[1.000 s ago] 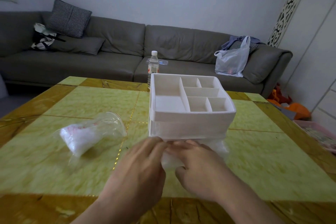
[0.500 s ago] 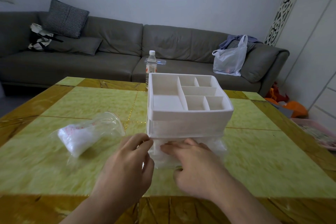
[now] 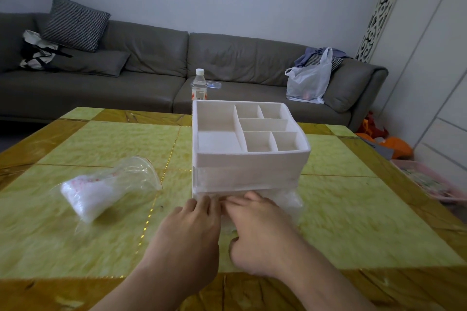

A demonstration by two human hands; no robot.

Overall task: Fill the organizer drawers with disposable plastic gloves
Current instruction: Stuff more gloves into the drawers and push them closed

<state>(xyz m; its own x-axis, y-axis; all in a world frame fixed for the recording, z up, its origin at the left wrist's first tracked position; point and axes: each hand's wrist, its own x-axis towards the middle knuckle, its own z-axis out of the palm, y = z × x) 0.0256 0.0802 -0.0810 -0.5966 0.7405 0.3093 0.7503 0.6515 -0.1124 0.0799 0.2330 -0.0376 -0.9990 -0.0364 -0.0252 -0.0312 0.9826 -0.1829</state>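
A white organizer [image 3: 250, 164] with an open compartmented top stands in the middle of the yellow-green table [image 3: 353, 222]. At its base, a wad of clear plastic gloves [image 3: 288, 203] bulges out of the lowest drawer at the front. My left hand [image 3: 192, 232] reaches forward, and its straight fingertips touch the drawer's front left. My right hand [image 3: 260, 230] lies flat on the gloves and presses them toward the drawer. A clear bag [image 3: 101, 189] with more white gloves lies on the table to the left.
A water bottle [image 3: 199, 86] stands behind the organizer at the table's far edge. Beyond it is a grey sofa [image 3: 141, 78] with cushions and a white plastic bag [image 3: 308, 81]. A pink basket [image 3: 434, 182] sits on the floor to the right.
Both hands have slid forward against the organizer's base. Less of the glove wad shows in front of the drawer.
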